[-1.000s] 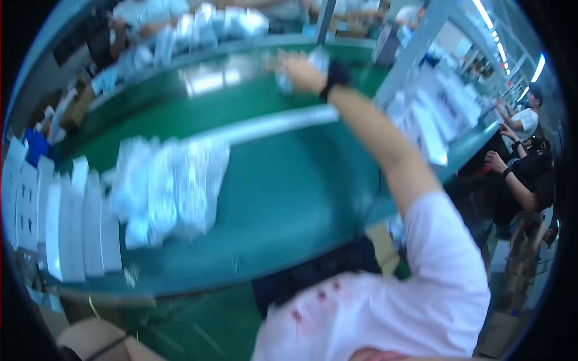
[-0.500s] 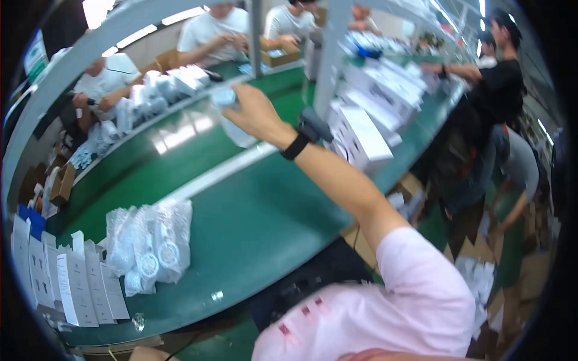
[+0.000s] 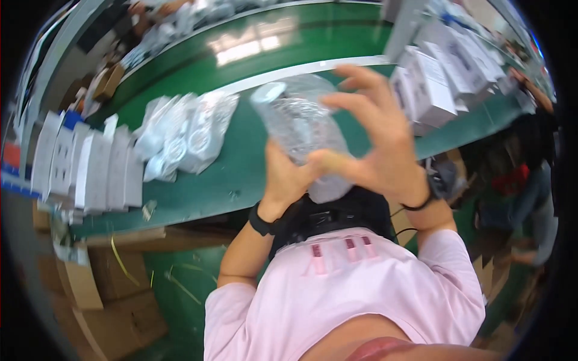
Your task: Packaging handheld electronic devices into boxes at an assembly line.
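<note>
A clear plastic bag (image 3: 307,129) with a pale, round-ended item inside hangs upright in front of my chest, above the near edge of the green table. My left hand (image 3: 283,177) is closed on its lower left side, the thumb pressed along the plastic. To the right of the bag is my right hand (image 3: 388,141), slightly blurred, its fingers curved and spread apart. Its thumb reaches across the bag's front toward my left thumb. Further left on the table lie several similar bagged items (image 3: 186,135) in a cluster.
White cartons (image 3: 93,171) stand in a row at the table's left end. More white boxes (image 3: 433,90) are stacked at the right, beside a grey post. Beyond a pale rail runs a shiny green belt (image 3: 301,33). Brown cardboard (image 3: 123,325) lies on the floor at lower left.
My right hand has come back from over the far green belt, and the bagged item is now close to my body. My left hand has come into view, holding it. The view has turned downward.
</note>
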`<action>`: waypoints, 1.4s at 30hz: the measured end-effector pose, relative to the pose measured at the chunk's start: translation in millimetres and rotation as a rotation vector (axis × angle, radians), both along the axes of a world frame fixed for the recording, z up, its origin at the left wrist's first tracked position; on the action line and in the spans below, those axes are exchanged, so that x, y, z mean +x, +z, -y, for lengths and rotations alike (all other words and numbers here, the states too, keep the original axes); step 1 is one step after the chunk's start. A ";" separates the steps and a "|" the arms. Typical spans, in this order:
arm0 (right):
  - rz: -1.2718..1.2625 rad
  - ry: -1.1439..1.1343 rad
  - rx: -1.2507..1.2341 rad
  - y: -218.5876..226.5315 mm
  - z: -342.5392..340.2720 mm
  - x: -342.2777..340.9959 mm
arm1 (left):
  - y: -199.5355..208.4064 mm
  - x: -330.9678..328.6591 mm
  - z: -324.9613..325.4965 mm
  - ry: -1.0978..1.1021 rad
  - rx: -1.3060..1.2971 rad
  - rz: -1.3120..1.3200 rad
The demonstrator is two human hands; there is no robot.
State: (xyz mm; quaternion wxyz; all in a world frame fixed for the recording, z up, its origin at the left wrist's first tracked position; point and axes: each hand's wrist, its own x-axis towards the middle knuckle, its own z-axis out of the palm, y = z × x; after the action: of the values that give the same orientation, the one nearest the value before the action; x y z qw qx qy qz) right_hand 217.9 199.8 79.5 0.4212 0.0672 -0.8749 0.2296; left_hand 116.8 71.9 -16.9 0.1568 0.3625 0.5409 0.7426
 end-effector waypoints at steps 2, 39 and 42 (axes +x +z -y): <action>-0.069 0.001 0.318 -4.4 -24.4 6.4 | 5.8 5.9 1.0 -0.034 0.023 0.080; -0.160 0.079 -0.074 -60.7 -30.0 -7.2 | 28.9 -10.6 2.2 0.466 -0.366 -0.705; -0.194 0.023 -0.286 -35.6 -21.4 -23.0 | 20.8 -19.4 13.3 0.167 -0.448 -0.284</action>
State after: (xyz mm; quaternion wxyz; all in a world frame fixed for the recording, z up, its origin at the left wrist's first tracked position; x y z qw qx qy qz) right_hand 194.9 221.2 43.8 0.5064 0.0384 -0.7877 0.3487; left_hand 97.3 58.5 3.8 0.0940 0.3737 0.7360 0.5566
